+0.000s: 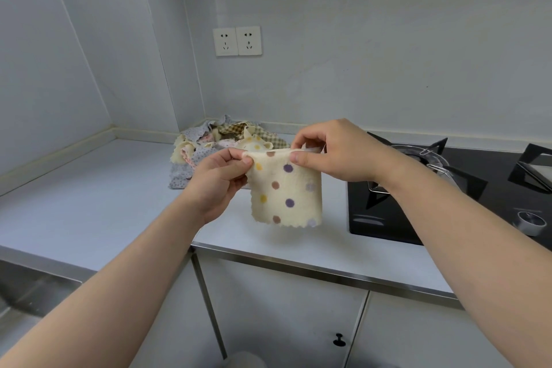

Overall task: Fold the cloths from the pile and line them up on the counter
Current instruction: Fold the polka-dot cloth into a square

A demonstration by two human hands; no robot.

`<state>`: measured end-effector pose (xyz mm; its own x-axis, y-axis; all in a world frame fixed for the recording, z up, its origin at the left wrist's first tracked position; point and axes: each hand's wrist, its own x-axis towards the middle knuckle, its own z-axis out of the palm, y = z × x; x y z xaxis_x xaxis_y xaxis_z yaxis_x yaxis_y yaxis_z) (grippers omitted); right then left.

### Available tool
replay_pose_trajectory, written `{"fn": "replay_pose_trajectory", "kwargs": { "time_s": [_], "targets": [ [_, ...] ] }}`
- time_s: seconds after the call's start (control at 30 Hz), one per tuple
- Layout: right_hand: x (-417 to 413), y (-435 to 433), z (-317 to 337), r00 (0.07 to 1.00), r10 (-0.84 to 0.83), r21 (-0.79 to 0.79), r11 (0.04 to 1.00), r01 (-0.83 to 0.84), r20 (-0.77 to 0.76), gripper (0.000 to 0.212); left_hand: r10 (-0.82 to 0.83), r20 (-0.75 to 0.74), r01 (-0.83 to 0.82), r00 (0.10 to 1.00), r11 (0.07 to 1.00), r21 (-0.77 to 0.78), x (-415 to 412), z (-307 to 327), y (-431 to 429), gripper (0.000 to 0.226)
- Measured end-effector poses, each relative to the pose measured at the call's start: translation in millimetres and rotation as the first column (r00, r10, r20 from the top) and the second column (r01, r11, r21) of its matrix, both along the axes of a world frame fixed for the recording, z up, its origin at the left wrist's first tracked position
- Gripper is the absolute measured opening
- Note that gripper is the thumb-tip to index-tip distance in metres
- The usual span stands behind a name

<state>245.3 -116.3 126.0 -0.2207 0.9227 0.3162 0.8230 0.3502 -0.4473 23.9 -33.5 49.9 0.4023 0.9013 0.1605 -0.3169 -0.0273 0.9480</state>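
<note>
While the pile of cloths (209,149) sits unfolded at the back of the table (89,203), a person's left hand (221,179) and right hand (331,152) hold a dotted cloth (286,191) in the air, each grip pinching a top corner. No folded cloth is lined up yet, so the work seems barely begun. The corner of the sink (27,287) in view shows nothing inside.

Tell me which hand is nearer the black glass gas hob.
Right. The right hand is just left of the black hob; the left hand is farther left, across the dotted cream cloth.
</note>
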Motion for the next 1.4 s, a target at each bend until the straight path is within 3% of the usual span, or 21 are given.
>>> {"fn": "replay_pose_trajectory", "kwargs": {
  "time_s": [0.2,0.37,0.63,0.8,0.93,1.07,1.17,1.27,1.4],
  "targets": [
    [2,4,-2,0.992,-0.042,0.108,0.994,0.029,0.120,0.009,0.141,-0.224,-0.099,0.964,0.977,0.190,4,5,-6,0.037],
    [-1,9,-5,0.980,-0.039,0.148,0.989,0.010,0.196,0.010,0.098,-0.333,-0.006,0.938,0.963,0.268,12,12,-14,0.049],
    [9,1,-4,0.969,-0.071,0.132,0.990,0.040,0.237,0.016,0.357,-0.512,-0.087,0.781,0.875,0.476,18,18,-14,0.016],
    [12,0,-5,0.985,-0.070,0.113,0.992,0.053,0.156,0.016,0.258,-0.488,-0.055,0.834,0.918,0.392,20,22,-15,0.015],
    [13,3,-9,0.999,-0.048,0.096,0.994,0.050,-0.021,0.015,0.183,-0.466,-0.046,0.866,0.956,0.289,20,17,-13,0.025],
    [14,7,-19,0.948,-0.028,0.096,0.993,0.062,-0.318,0.024,-0.042,-0.216,0.041,0.976,0.999,-0.010,23,7,-10,0.023],
    [15,9,-28,0.893,0.028,0.042,0.999,-0.010,-0.450,0.023,-0.038,-0.097,0.027,0.995,0.993,-0.112,30,1,-8,0.029],
    [12,10,-29,0.894,0.051,0.002,0.998,-0.057,-0.446,0.014,0.006,-0.063,-0.015,0.998,0.988,-0.151,39,-10,-6,0.030],
    [1,12,-15,0.979,-0.043,0.097,0.993,0.063,-0.201,0.012,0.039,0.012,-0.036,0.999,0.973,-0.227,49,-32,-9,0.033]
  ]
}}
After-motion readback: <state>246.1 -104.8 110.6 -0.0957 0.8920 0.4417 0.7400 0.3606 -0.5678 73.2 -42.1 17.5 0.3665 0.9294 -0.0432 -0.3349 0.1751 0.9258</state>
